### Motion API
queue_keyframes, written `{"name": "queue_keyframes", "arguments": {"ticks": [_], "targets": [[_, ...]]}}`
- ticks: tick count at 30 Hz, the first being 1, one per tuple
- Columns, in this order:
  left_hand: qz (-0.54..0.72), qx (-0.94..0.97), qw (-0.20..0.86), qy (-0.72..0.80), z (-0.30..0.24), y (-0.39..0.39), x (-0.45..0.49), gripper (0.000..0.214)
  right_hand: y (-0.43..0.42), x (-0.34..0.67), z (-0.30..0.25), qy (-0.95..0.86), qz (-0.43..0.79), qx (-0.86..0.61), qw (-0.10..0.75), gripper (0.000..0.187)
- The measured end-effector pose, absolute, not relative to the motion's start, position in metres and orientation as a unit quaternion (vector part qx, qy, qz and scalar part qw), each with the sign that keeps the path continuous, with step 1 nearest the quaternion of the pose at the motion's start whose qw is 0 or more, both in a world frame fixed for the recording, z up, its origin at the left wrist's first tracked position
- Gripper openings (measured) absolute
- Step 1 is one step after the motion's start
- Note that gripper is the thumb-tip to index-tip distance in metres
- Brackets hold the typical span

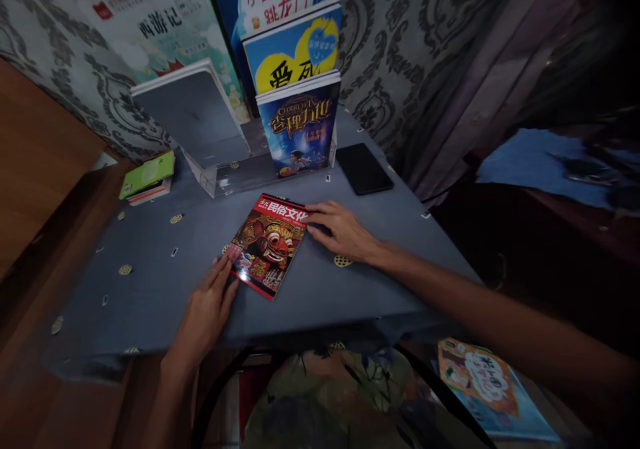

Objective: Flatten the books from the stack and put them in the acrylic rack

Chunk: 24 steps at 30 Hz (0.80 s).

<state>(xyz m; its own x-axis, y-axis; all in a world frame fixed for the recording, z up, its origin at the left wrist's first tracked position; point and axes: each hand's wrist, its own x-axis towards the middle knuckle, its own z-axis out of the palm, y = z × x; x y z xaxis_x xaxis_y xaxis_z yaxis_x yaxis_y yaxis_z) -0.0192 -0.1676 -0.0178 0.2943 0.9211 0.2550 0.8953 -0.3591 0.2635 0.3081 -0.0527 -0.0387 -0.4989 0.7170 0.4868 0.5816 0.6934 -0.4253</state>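
Head view shows me the book (271, 243) slanting away rightward lengthwise, left hand (207, 305) touching its near-left corner, right hand (345, 232) its far-right, fingers extended, neither clamped.

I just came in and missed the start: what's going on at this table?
A person's left hand touches the lower left of a closed book with a mask on its cover, and the right hand is at its upper right. It lies flat on the gray tablecloth. Other books stand behind it.
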Motion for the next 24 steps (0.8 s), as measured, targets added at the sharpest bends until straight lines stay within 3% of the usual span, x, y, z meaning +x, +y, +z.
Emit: {"name": "queue_keyframes", "arguments": {"ticks": [7,15,20,24], "targets": [[0.052,0.819,-0.018,0.57,-0.007,-0.136,-0.022,0.056,-0.053,0.31,-0.031,-0.847,0.121,-0.393,0.337,0.027],[-0.08,0.786,-0.04,0.612,0.023,-0.053,-0.004,0.051,-0.052,0.308,-0.026,-0.811,0.229,-0.394,0.368,0.027],[-0.055,0.804,-0.112,0.582,0.032,-0.04,0.035,0.044,-0.049,0.311,-0.022,-0.788,0.275,-0.414,0.362,0.029],[0.022,0.879,-0.076,0.47,0.022,-0.053,0.072,0.039,-0.049,0.312,-0.02,-0.773,0.293,-0.427,0.367,0.031]]}}
